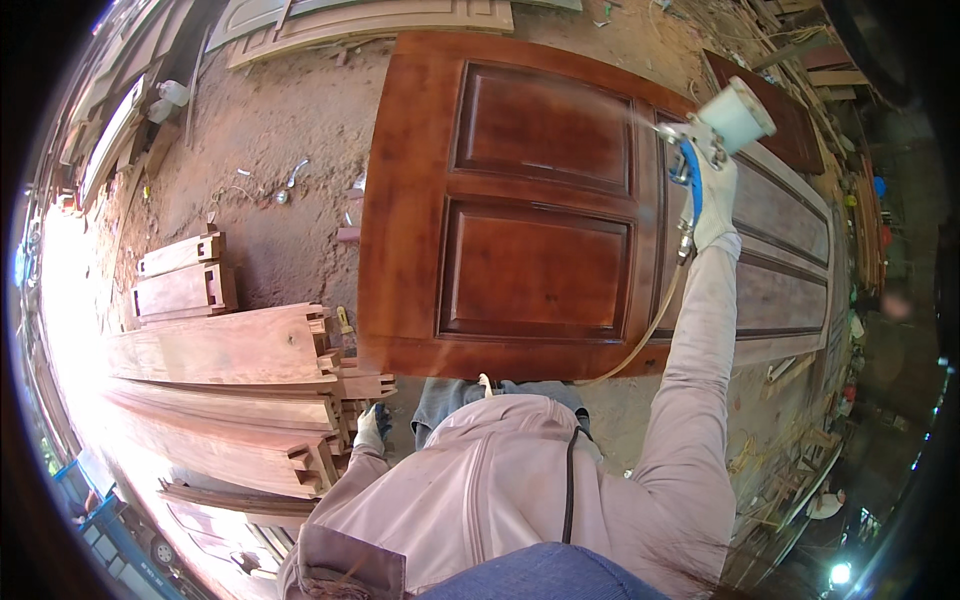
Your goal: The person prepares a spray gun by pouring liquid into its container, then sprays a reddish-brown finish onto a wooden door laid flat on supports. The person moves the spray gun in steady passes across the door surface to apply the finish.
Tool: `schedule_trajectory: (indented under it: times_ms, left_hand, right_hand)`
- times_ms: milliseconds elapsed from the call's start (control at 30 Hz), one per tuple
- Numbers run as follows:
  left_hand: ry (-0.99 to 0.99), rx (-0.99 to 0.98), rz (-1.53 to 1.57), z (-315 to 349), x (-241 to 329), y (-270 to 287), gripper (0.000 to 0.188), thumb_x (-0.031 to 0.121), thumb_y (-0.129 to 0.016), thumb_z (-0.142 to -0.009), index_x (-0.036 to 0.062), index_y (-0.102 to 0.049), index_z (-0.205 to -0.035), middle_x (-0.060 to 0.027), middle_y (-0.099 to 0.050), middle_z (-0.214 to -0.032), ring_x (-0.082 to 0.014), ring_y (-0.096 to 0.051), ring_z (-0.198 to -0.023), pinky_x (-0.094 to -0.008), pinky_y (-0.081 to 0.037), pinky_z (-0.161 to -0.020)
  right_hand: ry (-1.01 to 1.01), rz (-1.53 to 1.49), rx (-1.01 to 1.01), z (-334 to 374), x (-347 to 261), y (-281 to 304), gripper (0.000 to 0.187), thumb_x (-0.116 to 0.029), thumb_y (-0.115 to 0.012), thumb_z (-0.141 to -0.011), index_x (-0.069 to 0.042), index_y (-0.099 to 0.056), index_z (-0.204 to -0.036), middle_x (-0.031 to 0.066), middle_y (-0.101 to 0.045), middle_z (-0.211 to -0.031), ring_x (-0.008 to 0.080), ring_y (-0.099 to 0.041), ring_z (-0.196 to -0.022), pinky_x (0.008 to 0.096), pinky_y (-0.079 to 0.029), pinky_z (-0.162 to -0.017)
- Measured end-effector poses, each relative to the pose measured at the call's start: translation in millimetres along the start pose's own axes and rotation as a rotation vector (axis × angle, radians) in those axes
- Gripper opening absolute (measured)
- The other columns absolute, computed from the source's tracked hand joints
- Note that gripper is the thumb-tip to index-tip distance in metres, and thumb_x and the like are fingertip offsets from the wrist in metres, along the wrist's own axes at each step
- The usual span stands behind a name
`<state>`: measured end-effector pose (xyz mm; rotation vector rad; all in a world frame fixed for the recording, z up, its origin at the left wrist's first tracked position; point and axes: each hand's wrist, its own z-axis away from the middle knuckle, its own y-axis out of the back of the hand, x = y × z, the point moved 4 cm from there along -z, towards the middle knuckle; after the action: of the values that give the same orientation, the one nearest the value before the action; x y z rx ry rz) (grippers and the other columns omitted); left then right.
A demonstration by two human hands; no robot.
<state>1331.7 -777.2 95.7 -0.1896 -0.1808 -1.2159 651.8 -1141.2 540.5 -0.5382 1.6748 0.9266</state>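
Note:
My right hand, in a white and blue glove, grips a spray gun with a pale cup on it. A fine mist leaves the nozzle to the left, over a panelled wooden door lying flat. The door's left part is glossy red-brown; its right part looks paler and duller. A thin hose runs from the gun's handle toward my body across the door's near edge. My left hand, also gloved, hangs low beside stacked lumber, its fingers too small to read.
Cut wooden boards with notched ends are stacked at the left. Pale door panels lie at the far edge, and a dark red-brown panel lies beyond the door at right. Small scraps litter the dirt floor.

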Motion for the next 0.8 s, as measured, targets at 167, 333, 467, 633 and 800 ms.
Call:
schedule_trajectory:
  times_ms: [167,333,467,633,800]
  left_hand:
    - [-0.006,-0.008,-0.034,10,0,-7,0.023,0.033,-0.063,-0.092,0.0138,-0.066,-0.103,-0.0022,-0.067,-0.082,-0.0180,-0.063,-0.063,-0.0329,-0.049,-0.052]
    - [0.022,-0.049,-0.021,-1,3,-11,0.013,0.029,-0.060,-0.093,0.0173,-0.064,-0.092,-0.0004,-0.063,-0.075,-0.0186,-0.060,-0.061,-0.0352,-0.048,-0.052]
    - [-0.030,0.068,-0.071,18,33,-34,0.014,0.029,-0.060,-0.093,0.0153,-0.065,-0.095,-0.0019,-0.066,-0.081,-0.0185,-0.060,-0.059,-0.0338,-0.048,-0.052]
    - [-0.070,-0.027,-0.102,24,44,-55,0.018,0.027,-0.058,-0.094,0.0130,-0.065,-0.104,-0.0038,-0.066,-0.083,-0.0175,-0.059,-0.061,-0.0322,-0.045,-0.051]
    - [-0.071,-0.050,-0.034,29,28,-67,0.020,0.026,-0.057,-0.094,0.0108,-0.063,-0.105,-0.0039,-0.064,-0.083,-0.0180,-0.057,-0.062,-0.0346,-0.044,-0.051]
  right_hand:
    - [0.016,0.485,0.308,31,1,45,0.033,-0.019,-0.072,-0.089,0.004,-0.066,-0.112,0.0060,-0.069,-0.089,0.0116,-0.066,-0.069,0.0261,-0.054,-0.061]
    - [-0.117,0.005,-0.017,67,-9,42,0.031,-0.016,-0.068,-0.091,0.001,-0.064,-0.116,0.0065,-0.069,-0.092,0.0117,-0.066,-0.072,0.0246,-0.055,-0.062]
    - [-0.159,-0.219,-0.067,78,-12,32,0.030,-0.014,-0.067,-0.092,0.000,-0.063,-0.118,0.0064,-0.069,-0.094,0.0130,-0.067,-0.074,0.0266,-0.058,-0.064]
    - [-0.065,-0.223,0.055,15,33,43,0.025,-0.014,-0.068,-0.091,0.001,-0.065,-0.110,0.0045,-0.067,-0.088,0.0123,-0.065,-0.068,0.0288,-0.057,-0.059]
    - [-0.011,0.231,0.243,-9,50,72,0.026,-0.019,-0.072,-0.086,0.001,-0.069,-0.103,0.0066,-0.070,-0.085,0.0124,-0.066,-0.072,0.0286,-0.053,-0.062]
